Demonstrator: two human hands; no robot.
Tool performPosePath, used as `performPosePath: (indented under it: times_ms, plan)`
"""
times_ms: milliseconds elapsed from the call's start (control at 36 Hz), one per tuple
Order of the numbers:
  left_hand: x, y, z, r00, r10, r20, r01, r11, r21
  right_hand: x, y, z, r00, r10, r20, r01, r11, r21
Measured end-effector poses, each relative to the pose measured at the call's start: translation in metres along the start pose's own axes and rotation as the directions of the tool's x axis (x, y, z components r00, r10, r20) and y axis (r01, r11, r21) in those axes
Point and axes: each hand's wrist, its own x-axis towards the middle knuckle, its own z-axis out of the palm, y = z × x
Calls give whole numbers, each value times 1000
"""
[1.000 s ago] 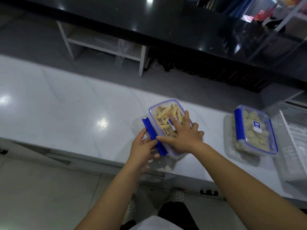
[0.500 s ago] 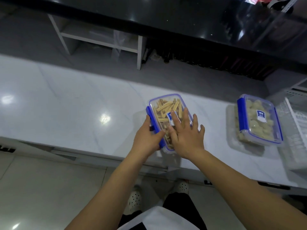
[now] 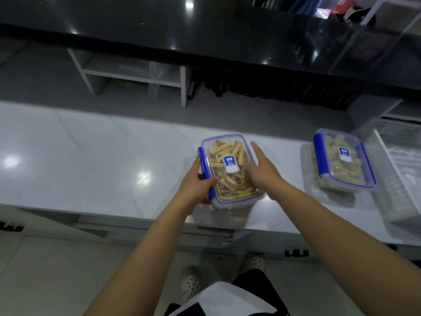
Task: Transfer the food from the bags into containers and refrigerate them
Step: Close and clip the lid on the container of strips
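A clear container of yellow fry-like sticks (image 3: 227,156), with a blue-rimmed lid and a blue side clip, stands near the front edge of the white counter (image 3: 91,160). My left hand (image 3: 196,185) grips its left side at the blue clip, with the thumb lying over the lid. My right hand (image 3: 262,169) lies against its right side, fingers stretched along the edge. To the right stands a second lidded container (image 3: 341,160) of pale round pieces, which neither hand touches.
A clear plastic bin (image 3: 405,179) sits at the counter's right end, beside the second container. Beyond the counter are a white shelf unit (image 3: 136,76) and a glossy black countertop (image 3: 205,30). Tiled floor and my shoes show below.
My right hand has slid off the lid to the container's right side. The blue left clip, open a second ago, now lies down against the box under my left hand.
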Motion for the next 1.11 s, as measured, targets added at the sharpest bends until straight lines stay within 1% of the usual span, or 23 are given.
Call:
performPosePath:
  times_ms: [28, 56, 111, 194, 250, 278, 361, 417, 528, 667, 778, 806, 833, 889, 917, 972, 1028, 1083, 1111]
  plan:
    - [1, 2, -4, 1000, -14, 16, 14, 1000, 26, 7, -2, -9, 993, 112, 35, -115, 986, 119]
    - [1, 3, -9, 999, -26, 30, 24, 999, 47, 15, -3, -17, 972, 212, 99, -227, 958, 176]
    - [2, 7, -15, 997, -43, 56, 39, 997, 71, 27, -3, -31, 912, 344, 223, -382, 911, 157]
    - [1, 9, -20, 995, -61, 73, 54, 994, 94, 33, 2, -37, 830, 431, 355, -505, 850, 148]
    - [1, 9, -20, 996, -62, 71, 54, 994, 100, 31, 6, -35, 805, 454, 382, -535, 833, 138]
    - [1, 9, -20, 996, -63, 69, 55, 993, 102, 30, 7, -33, 815, 460, 353, -531, 837, 134]
    - [2, 9, -19, 996, -67, 57, 61, 993, 102, 27, 4, -29, 877, 435, 205, -463, 878, 120]
    - [2, 9, -19, 996, -70, 48, 65, 993, 101, 24, -1, -27, 901, 407, 149, -424, 899, 109]
    - [2, 10, -18, 997, -75, 30, 72, 992, 104, 20, -1, -21, 931, 357, 81, -364, 925, 108]
    - [1, 13, -15, 997, -78, 15, 76, 991, 114, 14, 1, -16, 948, 319, 22, -318, 937, 141]
    - [-2, 12, -15, 998, -59, -20, 60, 993, 103, 4, 9, -12, 963, 270, -13, -259, 936, 239]
    - [-3, 11, -14, 998, -48, -29, 51, 994, 100, -1, 11, -9, 969, 244, -43, -228, 946, 232]
    - [-5, 8, -13, 999, -31, -39, 35, 994, 105, -7, 14, -6, 977, 196, -82, -180, 969, 171]
    - [-9, 2, -8, 996, 48, -74, -35, 985, 167, -22, 21, 0, 988, 53, -142, -52, 999, 9]
    - [-11, -2, -6, 990, 107, -95, -82, 967, 243, -30, 26, 1, 989, -13, -150, 9, 1000, -29]
    - [-15, -15, -3, 974, 204, -97, -136, 872, 470, -45, 39, -3, 988, -84, -132, 78, 995, -54]
    - [-22, -24, 1, 965, 259, -41, -178, 761, 624, -56, 55, -16, 987, -106, -122, 93, 990, -107]
    - [-29, -29, 6, 953, 298, 43, -248, 694, 676, -67, 70, -35, 980, -125, -154, 96, 978, -184]
    - [-31, -30, 10, 949, 306, 77, -276, 688, 671, -71, 77, -46, 976, -131, -177, 91, 972, -217]
